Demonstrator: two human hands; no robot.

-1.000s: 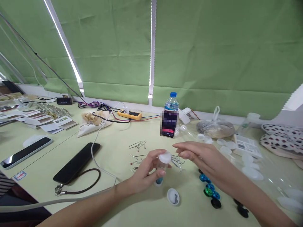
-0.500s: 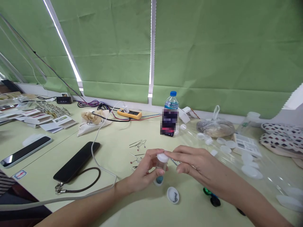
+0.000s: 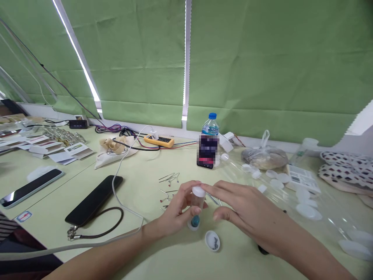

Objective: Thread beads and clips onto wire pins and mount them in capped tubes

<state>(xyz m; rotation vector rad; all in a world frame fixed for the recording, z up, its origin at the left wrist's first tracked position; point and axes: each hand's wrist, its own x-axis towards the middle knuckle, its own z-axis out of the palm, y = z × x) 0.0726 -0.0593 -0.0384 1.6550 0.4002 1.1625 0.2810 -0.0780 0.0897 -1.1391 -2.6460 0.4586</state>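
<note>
The right hand (image 3: 244, 208) has moved in to the white lid (image 3: 198, 191), fingers out flat. The left hand (image 3: 178, 210) holds the clear tube (image 3: 197, 201) under it, nearly upright, between thumb and fingers.

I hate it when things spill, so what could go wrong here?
The clear tube might slip if the left hand loosens its grip. The white cap might tilt if the right hand, whose fingertips are at its edge, pushes sideways. The small round lid could get bumped, because it lies close to the tube.
</note>
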